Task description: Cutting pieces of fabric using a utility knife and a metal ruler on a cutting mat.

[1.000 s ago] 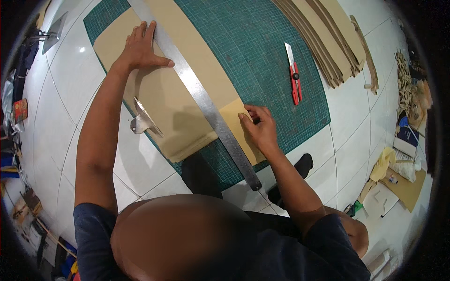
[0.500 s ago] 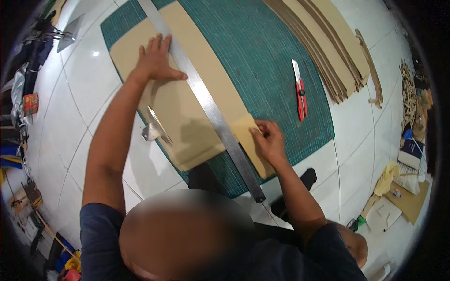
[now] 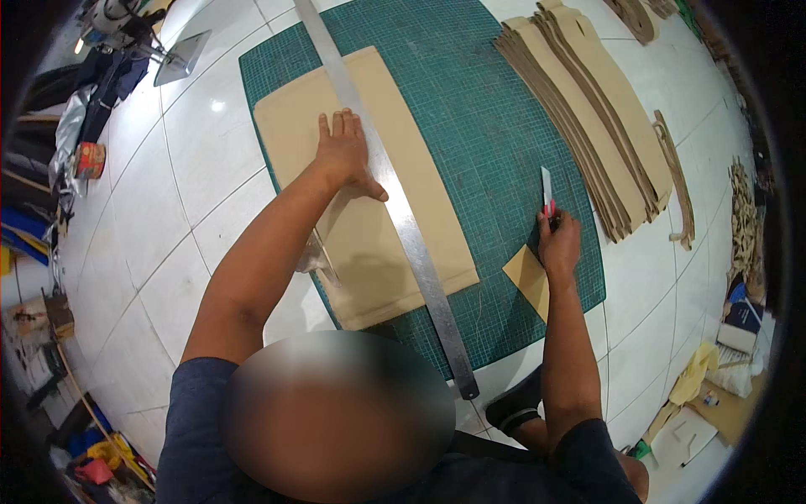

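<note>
My left hand [image 3: 346, 160] lies spread on a stack of beige fabric [image 3: 420, 176], its thumb and fingertips against a long steel ruler [image 3: 401, 210]. The ruler crosses the stack at a slant and runs past both of its ends. A metal bulldog clip [image 3: 319, 259] sits at the stack's left edge, partly behind my forearm. To the right, my right hand [image 3: 560, 244] is closed round a red utility knife [image 3: 548, 202], whose blade points away from me. Close to that wrist, a small yellowish card-like piece [image 3: 527, 281] rests on the green cutting mat [image 3: 470, 101], partly covered by my arm.
Layered beige and brown fabric strips [image 3: 579, 109] lie over the mat's right edge, with a narrow brown strip [image 3: 676, 185] beyond them. White floor tiles [image 3: 227, 160] surround the mat. A red tin [image 3: 90, 160] stands at the left, near dark cloth. My foot [image 3: 514, 407] is by the near edge.
My right hand has left the yellowish piece, which now lies on the mat right of the stack, and has taken hold of the utility knife. My left hand stays on the ruler; the view has shifted.
</note>
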`<state>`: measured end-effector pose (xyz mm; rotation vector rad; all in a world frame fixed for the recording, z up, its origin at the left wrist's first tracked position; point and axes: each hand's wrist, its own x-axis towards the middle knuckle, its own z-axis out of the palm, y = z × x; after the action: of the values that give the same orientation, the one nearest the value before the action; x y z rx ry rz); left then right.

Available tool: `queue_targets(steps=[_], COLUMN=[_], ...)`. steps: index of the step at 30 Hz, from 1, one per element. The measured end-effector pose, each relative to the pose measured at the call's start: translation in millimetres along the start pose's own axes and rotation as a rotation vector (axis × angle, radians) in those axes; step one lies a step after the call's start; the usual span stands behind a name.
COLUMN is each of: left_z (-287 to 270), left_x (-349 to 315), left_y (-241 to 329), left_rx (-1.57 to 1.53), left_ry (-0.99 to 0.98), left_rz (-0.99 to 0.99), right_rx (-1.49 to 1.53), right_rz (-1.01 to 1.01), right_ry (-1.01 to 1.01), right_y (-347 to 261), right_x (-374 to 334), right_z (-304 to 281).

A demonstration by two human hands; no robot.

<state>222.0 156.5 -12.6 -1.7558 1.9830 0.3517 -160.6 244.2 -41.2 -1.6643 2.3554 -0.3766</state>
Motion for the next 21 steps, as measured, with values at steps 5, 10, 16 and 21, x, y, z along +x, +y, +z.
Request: queue_targets(steps=[5, 10, 16, 21], left_z=[-0.2, 1.2, -12.0, 4.8], left_x=[1.5, -5.8, -4.3, -6.4], left_y=[0.3, -12.9, 1.0, -5.5], left_rx=[0.025, 0.039, 0.081, 0.053], left_ry=[0.016, -0.004, -0.018, 0.001], left_rz=[0.015, -0.009, 0.001, -0.030], right_rx=[0.183, 0.663, 0.223, 0.128], right_rz=[0.075, 0.102, -0.318, -0.433], right_ry=[-0.085, -0.337, -0.456, -0.551], right_y=[6.3, -129.4, -219.4, -315.1], right_x=[8.7, -6.3, 30.3, 49.9], right_z=[15.8, 6.0, 58.4, 60.9])
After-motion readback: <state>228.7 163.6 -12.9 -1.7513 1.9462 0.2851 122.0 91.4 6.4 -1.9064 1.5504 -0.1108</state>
